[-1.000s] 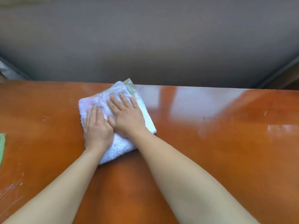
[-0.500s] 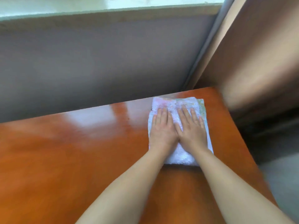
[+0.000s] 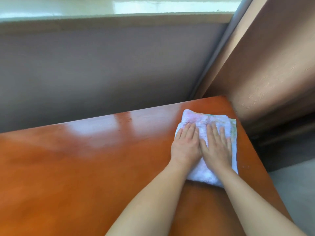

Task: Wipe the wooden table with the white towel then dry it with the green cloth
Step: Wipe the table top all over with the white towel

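Towel work at the far right corner of the table. Glossy orange-brown wooden table (image 3: 85, 167) fills the lower part of the head view; its surface shows pale window reflections left of the towel. Folded white terry towel (image 3: 204, 120), faintly pink-tinged on top with a thin greenish patterned edge along its right side, lies flat on the table, close to the table's right edge and just short of its far edge.

Left hand (image 3: 185, 145) lies palm down on the left half of the towel, fingers straight and together, pointing away from the person; nothing is gripped, the hand only presses. Right hand (image 3: 216, 147) lies palm down beside it on the right half of the towel, fingers straight and slightly spread, likewise pressing and not curled round anything. The two hands touch along their inner edges. Both bare forearms reach in from the bottom of the frame, crossing the table's near part.

Beyond the towel: grey-mauve wall panel (image 3: 102, 74) behind the table's far edge, pale window sill (image 3: 102, 9) above it. Right of the towel: tan textured panel (image 3: 272, 65) rising at the table's far right corner, grey floor (image 3: 298, 193) below the table's right edge. A few small specks or droplets sit on the wood just right of the towel's near corner.
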Available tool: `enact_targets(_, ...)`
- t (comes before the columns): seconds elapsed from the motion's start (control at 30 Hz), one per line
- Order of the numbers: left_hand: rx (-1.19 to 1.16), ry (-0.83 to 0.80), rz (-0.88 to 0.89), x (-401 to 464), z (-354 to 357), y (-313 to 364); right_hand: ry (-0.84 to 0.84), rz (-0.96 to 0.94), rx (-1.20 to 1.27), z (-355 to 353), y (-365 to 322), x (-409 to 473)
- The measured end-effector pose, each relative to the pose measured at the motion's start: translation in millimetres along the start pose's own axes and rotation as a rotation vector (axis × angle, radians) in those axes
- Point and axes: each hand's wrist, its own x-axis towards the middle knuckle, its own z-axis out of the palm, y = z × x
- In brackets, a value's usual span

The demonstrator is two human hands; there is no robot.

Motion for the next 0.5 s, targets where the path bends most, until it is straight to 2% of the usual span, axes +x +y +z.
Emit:
enact_targets(0.23,0.037,0.144,-0.305,-51.7,-57.0,-114.1,-0.095,-0.286,0.018,17.8,-143.5,5.5)
enact_targets(0.5,0.082,0.331,-0.661,-179.5,-113.2,-241.2,-0.205,-0.682,0.02,53.1,-327.4,-51.4)
